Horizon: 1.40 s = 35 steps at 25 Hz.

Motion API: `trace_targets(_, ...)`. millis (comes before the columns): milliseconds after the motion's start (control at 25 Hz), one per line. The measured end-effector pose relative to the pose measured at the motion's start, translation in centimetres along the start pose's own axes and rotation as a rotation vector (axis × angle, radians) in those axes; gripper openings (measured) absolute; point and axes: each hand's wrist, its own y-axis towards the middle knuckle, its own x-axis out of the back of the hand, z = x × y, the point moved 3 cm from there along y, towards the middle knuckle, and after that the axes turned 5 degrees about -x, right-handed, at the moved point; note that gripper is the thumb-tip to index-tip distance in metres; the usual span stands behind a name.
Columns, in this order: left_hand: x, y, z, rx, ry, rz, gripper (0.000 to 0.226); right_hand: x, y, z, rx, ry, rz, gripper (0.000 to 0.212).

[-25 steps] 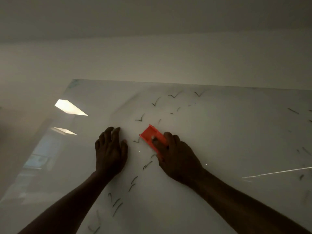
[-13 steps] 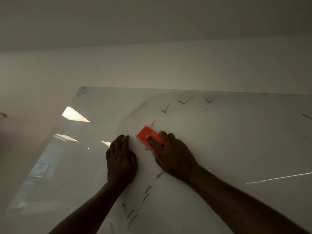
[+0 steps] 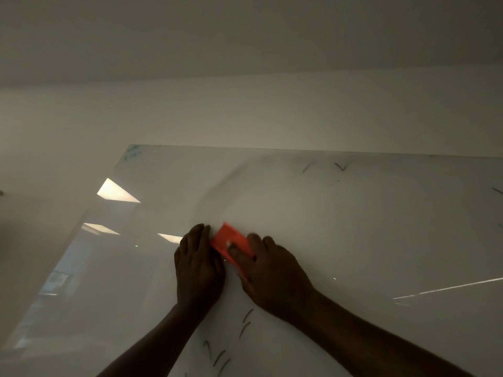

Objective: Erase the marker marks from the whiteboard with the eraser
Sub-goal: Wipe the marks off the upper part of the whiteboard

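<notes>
A glossy whiteboard (image 3: pixel 353 227) fills the lower part of the view. My right hand (image 3: pixel 272 273) presses a red-orange eraser (image 3: pixel 230 240) flat against it, fingers over the eraser's lower end. My left hand (image 3: pixel 198 265) lies flat on the board just left of the eraser, fingertips touching its edge. Dark marker ticks (image 3: pixel 246 322) remain below my hands, more marker ticks (image 3: pixel 340 166) sit near the top edge, and a few at the far right (image 3: pixel 497 190). The board around the eraser looks wiped.
A plain wall (image 3: pixel 245 112) rises above the board and a ceiling above that. Ceiling light reflections (image 3: pixel 117 192) glare on the board's left part. A thin bright streak (image 3: pixel 449 288) crosses the lower right.
The eraser and my right hand slid left across the board; several ticks above and beside the hands are gone. The view has tilted upward, so the board sits lower.
</notes>
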Motion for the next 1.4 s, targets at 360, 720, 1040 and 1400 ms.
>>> trace_targets(360, -0.3, -0.1, -0.4, -0.036, 0.034, -0.048, 0.060, 3.9, 4.2, -19.6, -0.755, -0.298, -0.198, 0.059)
trace_targets(720, -0.2, -0.2, -0.1, -0.048, 0.025, -0.062, 0.065, 4.8, 2.8, -21.1, -0.684, -0.334, -0.207, 0.060)
trace_targets(1040, -0.5, -0.3, 0.4, -0.077, 0.020, -0.052, 0.066, 1.5, 3.9, -11.6, -0.290, -0.175, -0.083, 0.058)
trace_targets(1400, -0.6, -0.3, -0.6, -0.047, 0.012, -0.069, 0.064, 3.4, 3.3, -16.2, -0.973, -0.217, -0.290, 0.062)
